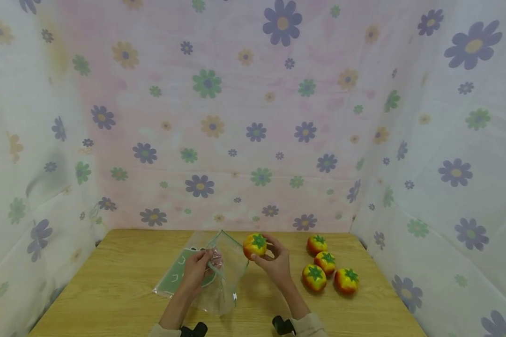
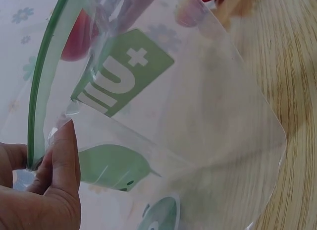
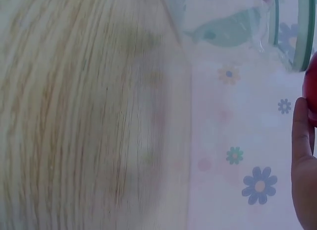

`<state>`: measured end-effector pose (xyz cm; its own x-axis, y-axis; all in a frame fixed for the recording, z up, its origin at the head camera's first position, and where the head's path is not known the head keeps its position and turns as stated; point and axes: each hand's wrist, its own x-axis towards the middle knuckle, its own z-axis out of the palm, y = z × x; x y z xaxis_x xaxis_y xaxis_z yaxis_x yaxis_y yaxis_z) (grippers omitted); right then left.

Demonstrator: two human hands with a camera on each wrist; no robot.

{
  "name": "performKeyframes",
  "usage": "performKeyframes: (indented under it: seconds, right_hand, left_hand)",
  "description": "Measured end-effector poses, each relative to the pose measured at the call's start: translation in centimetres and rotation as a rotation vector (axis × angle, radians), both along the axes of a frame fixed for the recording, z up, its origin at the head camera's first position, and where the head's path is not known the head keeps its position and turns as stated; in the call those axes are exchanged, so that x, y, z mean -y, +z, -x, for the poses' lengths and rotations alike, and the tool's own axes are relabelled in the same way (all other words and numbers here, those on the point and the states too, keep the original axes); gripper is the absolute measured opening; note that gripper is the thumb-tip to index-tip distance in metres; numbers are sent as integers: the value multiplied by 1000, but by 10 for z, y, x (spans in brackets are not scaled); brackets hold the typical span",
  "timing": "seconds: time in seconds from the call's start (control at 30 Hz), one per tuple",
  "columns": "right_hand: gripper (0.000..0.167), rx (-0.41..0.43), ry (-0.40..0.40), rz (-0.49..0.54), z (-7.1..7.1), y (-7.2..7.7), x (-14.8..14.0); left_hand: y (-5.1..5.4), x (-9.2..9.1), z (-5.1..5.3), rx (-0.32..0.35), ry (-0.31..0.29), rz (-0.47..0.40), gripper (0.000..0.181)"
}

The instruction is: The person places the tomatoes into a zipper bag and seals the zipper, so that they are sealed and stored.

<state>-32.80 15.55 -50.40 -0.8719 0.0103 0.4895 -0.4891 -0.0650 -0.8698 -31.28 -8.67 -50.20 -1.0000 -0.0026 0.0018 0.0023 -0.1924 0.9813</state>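
Observation:
My left hand (image 1: 197,269) pinches the green-edged rim of a clear zip bag (image 1: 232,276), whose mouth gapes toward the right. Green printed shapes and a "U+" style label show on the bag (image 2: 223,101) in the left wrist view, close to the left hand (image 2: 49,190). Just right of the bag's mouth, my right hand (image 1: 278,264) holds a toy tomato (image 1: 254,246), yellow-red with a green leaf top. At the edge of the right wrist view, fingers of the right hand (image 3: 304,165) touch the red side of that tomato (image 3: 311,88).
Several more toy tomatoes (image 1: 314,278) sit grouped on the wooden table (image 1: 109,281) to the right. Another flat clear and green bag (image 1: 174,274) lies under and left of the left hand. Flower-printed curtains (image 1: 236,154) surround the table at the back and sides.

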Motion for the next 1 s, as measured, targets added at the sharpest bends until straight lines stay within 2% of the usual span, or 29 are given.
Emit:
performKeyframes:
  seconds: [0.47,0.67,0.83,1.0]
  right_hand:
    - [60,-122,118,15,-5,2,16]
    - [59,-164,207,19,-7,7,22]
    - [60,-97,260,-24,-11,7,26]
    - [59,16,284,-81,-16,7,30]
  left_hand:
    - [-1,0,0,7,1,6,36]
    - [0,-3,0,-11,-5,-9,33]
    - [1,-6,0,-23,-22,23,33]
    - [2,-5,-1,-43,-105,39,37]
